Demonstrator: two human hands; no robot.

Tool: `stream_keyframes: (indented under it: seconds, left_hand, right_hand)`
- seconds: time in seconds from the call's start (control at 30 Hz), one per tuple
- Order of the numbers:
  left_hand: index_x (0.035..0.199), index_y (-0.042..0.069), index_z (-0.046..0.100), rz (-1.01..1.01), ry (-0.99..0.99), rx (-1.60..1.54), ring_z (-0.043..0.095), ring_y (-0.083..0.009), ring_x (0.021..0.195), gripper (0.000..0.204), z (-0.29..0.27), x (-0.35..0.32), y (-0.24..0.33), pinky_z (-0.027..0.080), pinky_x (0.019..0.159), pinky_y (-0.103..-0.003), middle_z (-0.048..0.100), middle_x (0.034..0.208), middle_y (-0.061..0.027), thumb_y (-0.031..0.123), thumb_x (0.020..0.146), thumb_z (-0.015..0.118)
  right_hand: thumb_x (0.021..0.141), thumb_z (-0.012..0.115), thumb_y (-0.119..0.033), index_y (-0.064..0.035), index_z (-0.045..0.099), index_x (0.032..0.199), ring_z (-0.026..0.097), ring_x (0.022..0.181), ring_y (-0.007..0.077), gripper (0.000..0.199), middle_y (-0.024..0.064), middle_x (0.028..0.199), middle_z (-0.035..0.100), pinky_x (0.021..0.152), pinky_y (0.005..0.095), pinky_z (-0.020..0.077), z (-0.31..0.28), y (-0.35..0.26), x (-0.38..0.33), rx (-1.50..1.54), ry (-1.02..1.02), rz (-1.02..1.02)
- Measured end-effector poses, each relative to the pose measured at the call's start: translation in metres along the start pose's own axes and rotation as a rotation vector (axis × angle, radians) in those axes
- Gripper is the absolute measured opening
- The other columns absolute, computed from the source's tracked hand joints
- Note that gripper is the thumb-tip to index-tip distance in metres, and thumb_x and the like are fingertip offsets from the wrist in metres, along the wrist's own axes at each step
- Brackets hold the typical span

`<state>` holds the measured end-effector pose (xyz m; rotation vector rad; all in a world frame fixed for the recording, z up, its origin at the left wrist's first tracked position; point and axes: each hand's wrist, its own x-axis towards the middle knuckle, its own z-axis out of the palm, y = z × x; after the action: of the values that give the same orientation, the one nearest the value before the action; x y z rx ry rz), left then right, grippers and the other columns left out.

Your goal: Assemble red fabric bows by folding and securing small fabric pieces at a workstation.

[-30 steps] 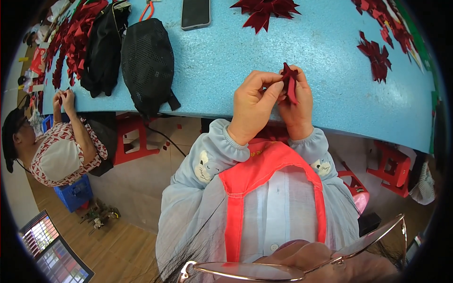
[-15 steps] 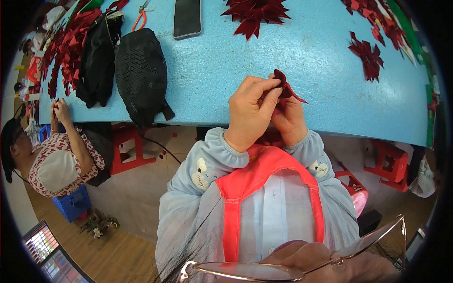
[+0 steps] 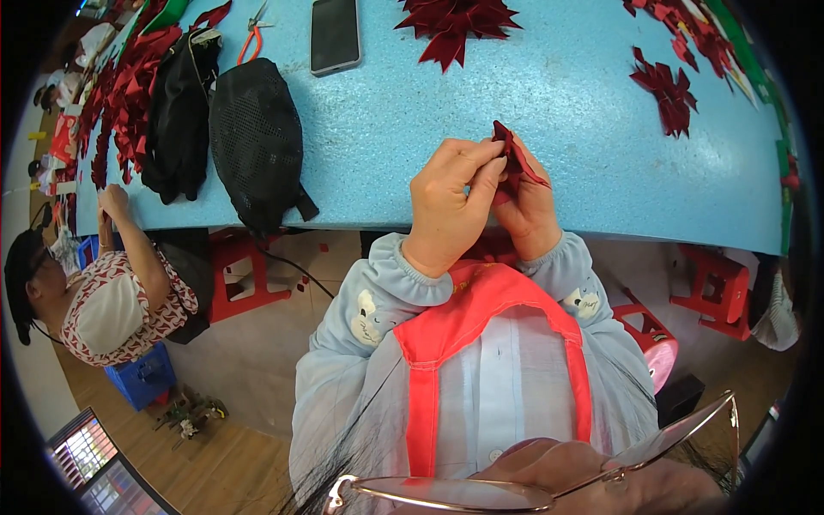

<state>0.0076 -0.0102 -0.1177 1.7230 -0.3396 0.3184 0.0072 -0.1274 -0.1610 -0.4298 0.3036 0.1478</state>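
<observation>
Both my hands meet over the near edge of the blue table (image 3: 549, 112). My left hand (image 3: 451, 206) and my right hand (image 3: 528, 210) pinch one small dark red fabric petal piece (image 3: 513, 159) between the fingertips. The piece is folded and pointed, partly hidden by my fingers. Finished red petal clusters lie further away: one (image 3: 459, 21) at the far middle, another (image 3: 665, 86) to the right.
A black mesh bag (image 3: 257, 142) and a black garment (image 3: 176, 112) lie at left on the table, with a dark phone (image 3: 333, 34) and orange-handled pliers (image 3: 249, 39) beyond. Another person (image 3: 112, 283) works at the table's left end. Red stools (image 3: 245, 275) stand beneath.
My hands stayed together on the red piece, turning and folding it slightly. The view shifted a little, so the table items sit lower in the picture.
</observation>
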Motion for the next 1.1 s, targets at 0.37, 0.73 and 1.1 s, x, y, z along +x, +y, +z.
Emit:
stream_keyframes:
  seconds: [0.37, 0.73, 1.1]
  left_hand:
    - [0.092, 0.001, 0.064, -0.119, 0.023, -0.097, 0.061, -0.014, 0.068, 0.014, -0.001, -0.004, 0.0, 0.049, 0.058, -0.025, 0.061, 0.083, -0.0076, 0.003, 0.079, 0.062]
    - [0.09, 0.0, 0.055, -0.648, 0.064, -0.85, 0.057, -0.0106, 0.072, 0.006, -0.004, -0.006, 0.006, 0.048, 0.061, -0.022, 0.06, 0.085, -0.0055, 0.002, 0.084, 0.054]
    - [0.112, 0.005, 0.046, -0.585, -0.115, -0.585, 0.061, -0.016, 0.076, 0.023, -0.026, -0.005, -0.001, 0.053, 0.062, -0.03, 0.06, 0.092, -0.0088, 0.009, 0.09, 0.046]
  right_hand:
    - [0.092, 0.046, -0.013, -0.0037, 0.052, 0.104, 0.056, 0.075, 0.0104, 0.017, 0.0045, 0.091, 0.057, 0.065, 0.0224, 0.0469, -0.001, 0.0, -0.001, -0.17, -0.126, -0.124]
    - [0.091, 0.048, -0.008, -0.0029, 0.051, 0.103, 0.051, 0.077, 0.0069, 0.013, 0.0021, 0.094, 0.054, 0.064, 0.0203, 0.044, 0.004, -0.002, -0.016, -0.908, -0.129, -0.655]
    - [0.084, 0.051, 0.004, -0.0016, 0.053, 0.098, 0.054, 0.077, 0.0146, 0.015, 0.0077, 0.091, 0.056, 0.065, 0.0233, 0.0437, 0.012, -0.024, -0.015, -1.405, -0.35, -1.133]
